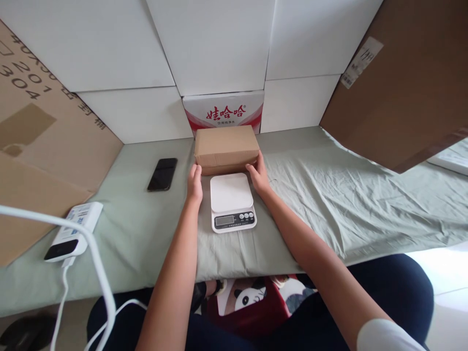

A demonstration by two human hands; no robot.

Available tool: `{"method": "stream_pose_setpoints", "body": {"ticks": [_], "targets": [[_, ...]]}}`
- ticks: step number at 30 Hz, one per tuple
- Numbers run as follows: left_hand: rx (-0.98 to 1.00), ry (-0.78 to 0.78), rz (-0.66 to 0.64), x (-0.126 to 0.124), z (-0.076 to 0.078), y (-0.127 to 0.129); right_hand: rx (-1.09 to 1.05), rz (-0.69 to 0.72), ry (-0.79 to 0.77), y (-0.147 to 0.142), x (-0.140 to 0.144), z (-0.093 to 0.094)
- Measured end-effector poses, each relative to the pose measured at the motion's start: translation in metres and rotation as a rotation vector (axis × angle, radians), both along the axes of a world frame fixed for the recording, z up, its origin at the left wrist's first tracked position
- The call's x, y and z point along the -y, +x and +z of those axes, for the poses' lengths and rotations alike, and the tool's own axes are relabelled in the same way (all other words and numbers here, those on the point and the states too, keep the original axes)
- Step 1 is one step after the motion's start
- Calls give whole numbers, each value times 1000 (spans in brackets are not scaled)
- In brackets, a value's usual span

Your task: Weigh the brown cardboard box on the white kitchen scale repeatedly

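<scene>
Two hands reach forward over the desk [329, 195], one to each side of a plain brown cardboard box [225, 146]. The left hand [195, 184] lies against the box's lower left corner, fingers pointing away from the person and pressed to its side. The right hand [259, 174] meets the lower right corner, fingers curved against the box's end. Both hands grasp the box between them, and the box rests on the desk, not lifted.

The box sits toward the back of the desk, its long side facing the person. Just in front of it, between the two forearms, stands a white kitchen scale [232, 202] with a bare weighing plate, a small display and a row of round buttons along its near edge. Box and scale are very close; whether they touch cannot be told.

A pale green cloth covers the desk and is wrinkled on the right. To the left of the box lies a black phone [163, 174], face up, well apart from the left hand. Nearer the front left edge sits a white power bank [75, 231] with a white cable [87, 253] running from it. Behind the box leans a white carton with red Chinese lettering [224, 112], set against white panels. Brown cardboard sheets stand at both sides.
</scene>
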State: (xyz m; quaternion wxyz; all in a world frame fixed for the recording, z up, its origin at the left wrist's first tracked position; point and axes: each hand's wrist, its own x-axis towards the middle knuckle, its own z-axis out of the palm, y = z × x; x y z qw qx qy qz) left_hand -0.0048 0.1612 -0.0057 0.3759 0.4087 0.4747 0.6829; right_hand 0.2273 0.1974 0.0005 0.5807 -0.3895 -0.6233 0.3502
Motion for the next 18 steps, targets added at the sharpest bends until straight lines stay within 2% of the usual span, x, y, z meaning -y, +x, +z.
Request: {"method": "stream_pose_setpoints", "body": {"ticks": [4,8,12,14,18], "targets": [[-89,100,26,7,11,0,6,-8,181,2,8,6],[-130,159,62,45,19,8,72,-47,291,9,41,12],[-108,196,47,108,11,21,96,-83,258,23,89,-1],[-106,154,31,136,3,25,115,-60,225,30,108,-10],[-84,76,47,169,-6,24,130,-25,177,38,126,-16]]}}
